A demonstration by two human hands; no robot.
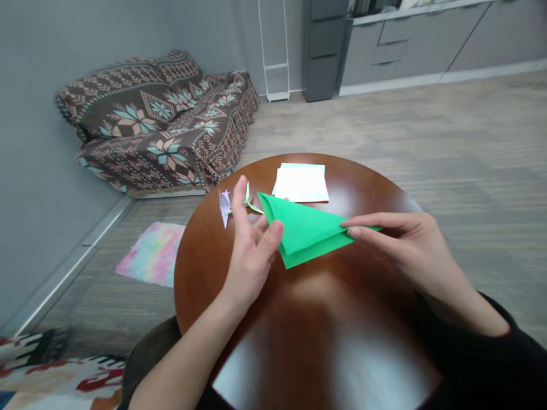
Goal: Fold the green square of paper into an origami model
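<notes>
Facing a grey-walled room with a patterned couch (pixel 171 122) beyond a round wooden table (pixel 194 273), a pastel rug (pixel 151 253) on the floor to the left and grey cabinets (pixel 393 54) at the far right. Holding a green paper (pixel 305 225) in the air over the tabletop, folded into a long tapering shape with layered edges along its lower side. Pinching its narrow end between thumb and fingers of the right hand (pixel 412 239); gripping its broad end with the left hand (pixel 250 250), thumb at the near face, index finger raised and free, other fingers partly out of sight. Spacing the hands apart, one at each end, probably to support the paper along its whole length and to stop the loose layers from gaping. Tilting the broad face upward, perhaps for a clear look at the folds. Seeing flat sheets (pixel 301 185) on the far part of the table, seemingly put there to be reachable yet out of the way, and, beyond the left hand, a lavender folded piece (pixel 224 210) and a pale green folded piece (pixel 255 208), perhaps lying there to leave working room. Counting one green paper, one lavender piece, one pale green piece partly hidden, and at least two sheets, without being able to tell the exact number.
</notes>
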